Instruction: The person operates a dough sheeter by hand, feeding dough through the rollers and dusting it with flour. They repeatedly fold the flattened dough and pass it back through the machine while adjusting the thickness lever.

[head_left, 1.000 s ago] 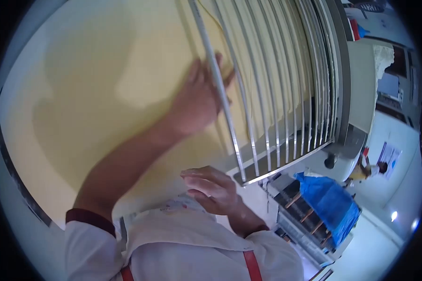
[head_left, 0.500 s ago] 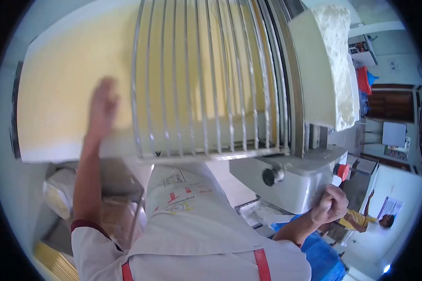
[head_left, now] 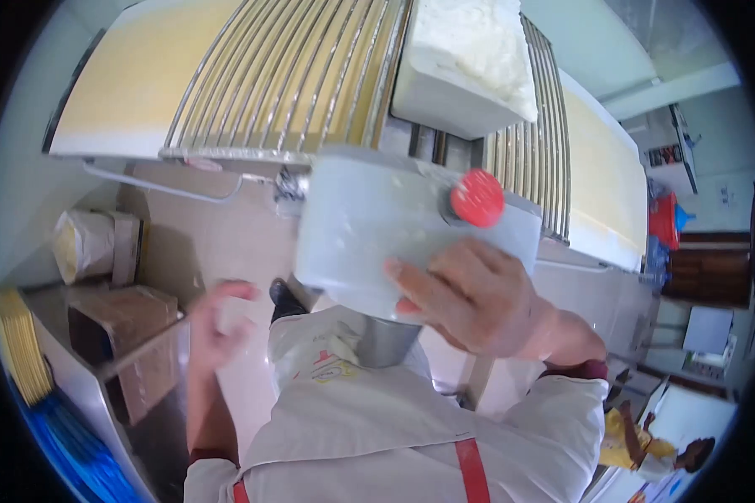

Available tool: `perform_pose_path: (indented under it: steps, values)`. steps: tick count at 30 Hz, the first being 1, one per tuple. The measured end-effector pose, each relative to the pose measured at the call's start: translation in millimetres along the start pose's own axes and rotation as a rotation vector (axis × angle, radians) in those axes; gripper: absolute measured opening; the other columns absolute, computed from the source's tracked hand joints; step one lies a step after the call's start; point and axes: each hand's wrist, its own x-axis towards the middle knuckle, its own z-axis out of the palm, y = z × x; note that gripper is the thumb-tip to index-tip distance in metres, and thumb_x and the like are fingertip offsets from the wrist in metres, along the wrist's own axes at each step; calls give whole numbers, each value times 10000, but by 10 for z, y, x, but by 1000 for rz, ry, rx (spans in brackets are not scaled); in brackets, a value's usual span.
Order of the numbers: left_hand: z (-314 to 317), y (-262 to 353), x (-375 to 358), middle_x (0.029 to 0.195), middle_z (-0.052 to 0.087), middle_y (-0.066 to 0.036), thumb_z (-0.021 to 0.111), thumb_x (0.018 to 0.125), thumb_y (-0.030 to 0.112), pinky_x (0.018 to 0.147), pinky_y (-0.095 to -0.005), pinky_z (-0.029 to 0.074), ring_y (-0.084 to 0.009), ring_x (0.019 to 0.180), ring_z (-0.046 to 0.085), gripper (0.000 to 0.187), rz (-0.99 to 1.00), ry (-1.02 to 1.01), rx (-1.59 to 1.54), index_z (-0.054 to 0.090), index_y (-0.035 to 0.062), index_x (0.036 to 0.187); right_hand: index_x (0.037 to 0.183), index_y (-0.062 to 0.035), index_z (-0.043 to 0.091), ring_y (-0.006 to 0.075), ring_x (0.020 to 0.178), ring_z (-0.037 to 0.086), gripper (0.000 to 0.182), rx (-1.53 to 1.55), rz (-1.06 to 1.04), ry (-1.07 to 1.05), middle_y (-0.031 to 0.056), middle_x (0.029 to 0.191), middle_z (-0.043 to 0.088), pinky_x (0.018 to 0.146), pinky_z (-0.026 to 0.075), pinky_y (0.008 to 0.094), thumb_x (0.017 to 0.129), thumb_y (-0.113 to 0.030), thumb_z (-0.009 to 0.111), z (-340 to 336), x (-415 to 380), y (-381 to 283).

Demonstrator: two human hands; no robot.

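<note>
My right hand (head_left: 482,298) is in front of the grey housing (head_left: 352,226) of a dough sheeter, just below its red mushroom-shaped button (head_left: 476,198). Its fingers are partly bent, with fingertips apart and close over the housing face; no object shows in them. Motion smears my left hand (head_left: 222,323), which hangs in the air left of my apron (head_left: 344,411). Its fingers curve apart around nothing visible. On top of the machine sits a white tub (head_left: 445,101) with white flour-like powder (head_left: 470,38) heaped in it.
Metal bar guards (head_left: 277,84) cover part of the left belt (head_left: 143,67); another belt (head_left: 600,159) extends right. Lower left, a cardboard box (head_left: 130,323) sits on a steel shelf beside blue plastic (head_left: 80,444). A person in yellow (head_left: 625,440) stands far right.
My view has swung right, toward the machine's middle. My left hand has come off the belt, and my right hand has gone from a fist beside the housing to looser fingers before it.
</note>
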Motion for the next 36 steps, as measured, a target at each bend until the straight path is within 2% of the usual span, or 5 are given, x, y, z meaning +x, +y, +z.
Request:
perform_pose_path:
  steps: [3,7,17,20,36]
  values:
    - [1194,320,-152,924,609,-157,761,662,207,781,-360,458,-282,859,593,473,188,-190,110,576,-5,1043,1093,10,587,278,892,547,394,67,-135,-18,134,1002,535,737,464,356,728,-99,685,-77,-81,179]
    - [1961,76,-258,716,603,-95,797,603,235,606,-307,452,-175,616,542,379,77,304,192,595,0,821,1145,-7,577,350,1098,512,377,164,-254,65,159,1181,545,960,401,428,792,-124,643,84,89,182]
    - [2217,-313,-326,679,605,-89,757,607,328,571,-288,454,-195,596,593,367,282,767,300,578,29,720,1053,-3,636,384,931,608,438,30,-56,-654,221,990,648,848,447,440,887,-370,462,357,1244,-25]
    - [2240,-301,-349,676,614,-92,742,614,317,568,-275,458,-189,598,607,341,219,784,328,587,29,713,1271,-34,513,322,1246,448,580,-207,-148,-793,214,1316,489,1018,335,417,878,-448,411,396,1424,14]
    - [2156,-254,-305,615,585,-94,789,531,295,514,-325,457,-260,541,582,352,347,842,410,596,43,683,1185,-29,583,346,1203,485,538,-203,-86,-684,227,1284,508,998,351,430,848,-418,424,373,1365,-35]
